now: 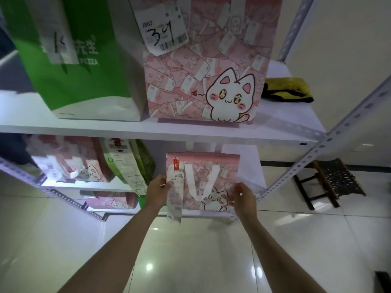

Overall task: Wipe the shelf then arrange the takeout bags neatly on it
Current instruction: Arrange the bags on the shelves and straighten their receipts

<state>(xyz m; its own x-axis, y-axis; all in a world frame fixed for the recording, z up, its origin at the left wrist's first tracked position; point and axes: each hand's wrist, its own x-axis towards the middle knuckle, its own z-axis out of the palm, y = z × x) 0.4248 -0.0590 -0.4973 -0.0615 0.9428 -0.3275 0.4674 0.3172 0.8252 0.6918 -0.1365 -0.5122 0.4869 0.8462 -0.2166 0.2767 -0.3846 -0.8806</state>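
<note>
A pink cat-print takeout bag (220,168) stands at the right end of the middle shelf (118,186). My left hand (157,190) grips its left edge, where a long receipt (174,199) hangs down. My right hand (243,196) grips its right edge. On the upper shelf (148,129) stand a green pizza bag (82,66) and a large pink cat bag (207,77) with a label marked 34. A yellow and black cloth (287,89) lies at that shelf's right end.
Further left on the middle shelf, a pink cat bag (72,161) and a green-white bag (129,163) lean together. Another pink bag (110,201) sits on the lowest shelf. A slanted metal upright (330,142) and a dark stool (330,182) stand to the right on the tiled floor.
</note>
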